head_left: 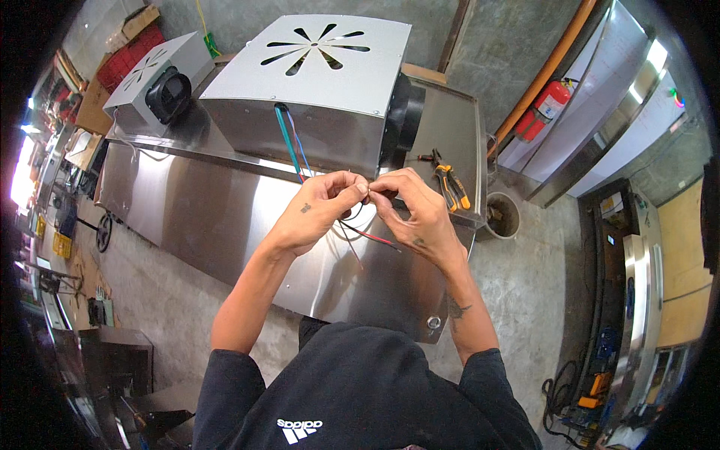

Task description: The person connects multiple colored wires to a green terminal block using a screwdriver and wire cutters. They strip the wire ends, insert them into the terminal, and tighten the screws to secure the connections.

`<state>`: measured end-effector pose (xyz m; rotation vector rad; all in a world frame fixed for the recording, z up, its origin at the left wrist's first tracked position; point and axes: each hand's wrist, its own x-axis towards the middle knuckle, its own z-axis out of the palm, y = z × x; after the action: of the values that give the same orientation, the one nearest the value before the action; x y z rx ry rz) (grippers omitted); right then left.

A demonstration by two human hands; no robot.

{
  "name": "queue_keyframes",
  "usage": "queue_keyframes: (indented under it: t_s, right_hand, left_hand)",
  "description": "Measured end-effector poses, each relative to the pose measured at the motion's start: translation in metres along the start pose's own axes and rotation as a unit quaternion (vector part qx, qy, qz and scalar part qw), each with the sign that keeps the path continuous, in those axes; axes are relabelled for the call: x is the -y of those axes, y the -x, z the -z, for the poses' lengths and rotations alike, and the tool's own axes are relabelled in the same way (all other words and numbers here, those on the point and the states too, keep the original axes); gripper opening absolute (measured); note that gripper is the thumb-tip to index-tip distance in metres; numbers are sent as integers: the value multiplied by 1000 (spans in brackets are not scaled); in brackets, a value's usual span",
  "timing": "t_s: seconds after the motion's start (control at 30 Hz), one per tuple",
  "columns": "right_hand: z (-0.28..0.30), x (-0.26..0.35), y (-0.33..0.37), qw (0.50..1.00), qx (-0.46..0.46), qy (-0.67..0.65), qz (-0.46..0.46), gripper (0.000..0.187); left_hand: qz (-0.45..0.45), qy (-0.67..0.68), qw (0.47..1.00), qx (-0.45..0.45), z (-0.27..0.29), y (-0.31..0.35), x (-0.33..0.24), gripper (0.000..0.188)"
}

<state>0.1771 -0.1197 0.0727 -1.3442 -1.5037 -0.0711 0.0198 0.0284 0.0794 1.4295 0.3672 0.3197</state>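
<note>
My left hand (pixel 322 206) and my right hand (pixel 411 202) meet fingertip to fingertip over a steel surface, both pinching a thin dark wire. Just where the wire passes between the fingers is partly hidden. Loose wire ends, one of them red (pixel 375 239), hang below the hands. Green and blue wires (pixel 291 146) run down toward my left hand from a hole in the front of a large metal box (pixel 300 135), which has a slotted fan-like pattern in its top. A black round fitting (pixel 405 120) sits on the box's right side.
Yellow-and-black pliers (pixel 451 187) lie right of my hands on the steel bench (pixel 225 214). A smaller metal box (pixel 154 82) with a black round fitting stands at the back left. A bucket (pixel 502 215) is beside the bench's right end; a red fire extinguisher (pixel 543 111) is farther back.
</note>
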Motion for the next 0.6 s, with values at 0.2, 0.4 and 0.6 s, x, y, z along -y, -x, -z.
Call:
queue_keyframes:
  t_s: [0.2,0.4,0.6]
  right_hand:
    - [3,-3,-1,999,9,39,18,17]
    - [2,-5,-3,999,-15,40,6,18]
    - [1,-7,0,999,-25,34,-1,17]
  left_hand:
    - [-6,7,1000,0,0,0,1,33]
    - [-18,42,999,-14,-5,1,-1,32]
    - [-37,53,998,-23,-9,1,1,28]
